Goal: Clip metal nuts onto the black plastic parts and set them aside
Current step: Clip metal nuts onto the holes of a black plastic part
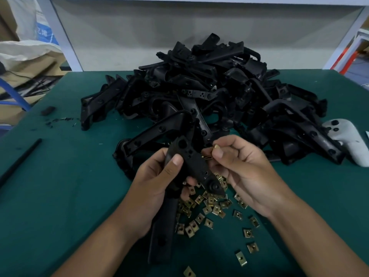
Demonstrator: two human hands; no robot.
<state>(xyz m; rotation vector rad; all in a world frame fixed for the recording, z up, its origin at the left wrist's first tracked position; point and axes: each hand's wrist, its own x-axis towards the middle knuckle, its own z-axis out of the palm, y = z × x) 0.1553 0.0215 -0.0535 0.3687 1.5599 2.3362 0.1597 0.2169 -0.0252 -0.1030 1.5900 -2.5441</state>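
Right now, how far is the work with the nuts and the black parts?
Done: I cannot tell; no separate finished stack shows. In hand: the left hand grips one black plastic part, and the right hand pinches a brass-coloured clip nut at its edge. Left: a big pile of black parts behind and many loose clip nuts on the green mat.

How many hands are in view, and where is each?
2. The left hand grips a black part above the loose nuts; the right hand pinches a nut beside it.
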